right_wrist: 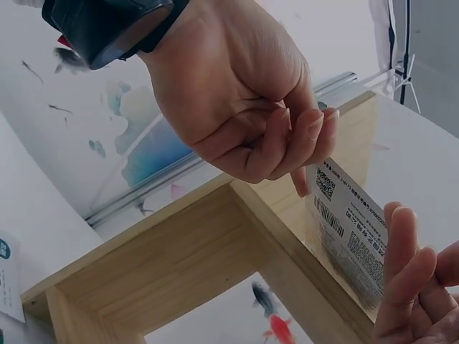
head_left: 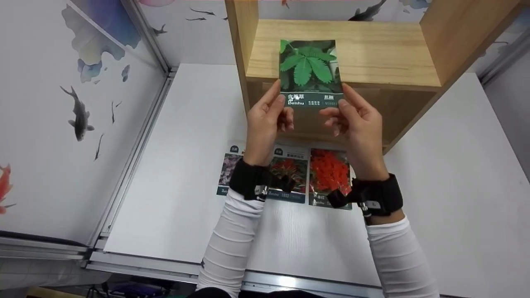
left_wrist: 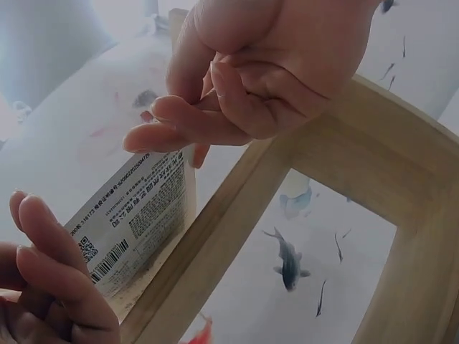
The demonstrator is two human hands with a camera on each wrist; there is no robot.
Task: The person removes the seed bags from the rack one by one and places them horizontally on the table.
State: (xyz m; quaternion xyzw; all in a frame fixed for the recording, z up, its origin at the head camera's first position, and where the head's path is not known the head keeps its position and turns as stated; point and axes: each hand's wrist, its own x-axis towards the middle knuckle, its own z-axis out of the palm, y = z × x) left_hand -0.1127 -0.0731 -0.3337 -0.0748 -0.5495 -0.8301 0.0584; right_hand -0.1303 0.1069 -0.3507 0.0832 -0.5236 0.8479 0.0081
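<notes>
I hold a seed packet [head_left: 310,70] with green leaves on its front upright before an open wooden shelf box [head_left: 372,54]. My left hand [head_left: 273,108] pinches its lower left corner and my right hand [head_left: 347,112] pinches its lower right corner. In the left wrist view the packet's back [left_wrist: 136,229] shows a barcode and small print, with the left hand [left_wrist: 215,115] above it and the right hand [left_wrist: 50,279] at the lower left. The right wrist view shows the same printed back [right_wrist: 351,236] between the right hand [right_wrist: 272,136] and the left hand's fingers [right_wrist: 409,287].
Three more seed packets lie side by side on the white table [head_left: 447,165] under my wrists: a purple one [head_left: 228,169], a red-flowered one [head_left: 292,167] and an orange-red one [head_left: 331,171]. A wall painted with fish [head_left: 78,116] stands at the left.
</notes>
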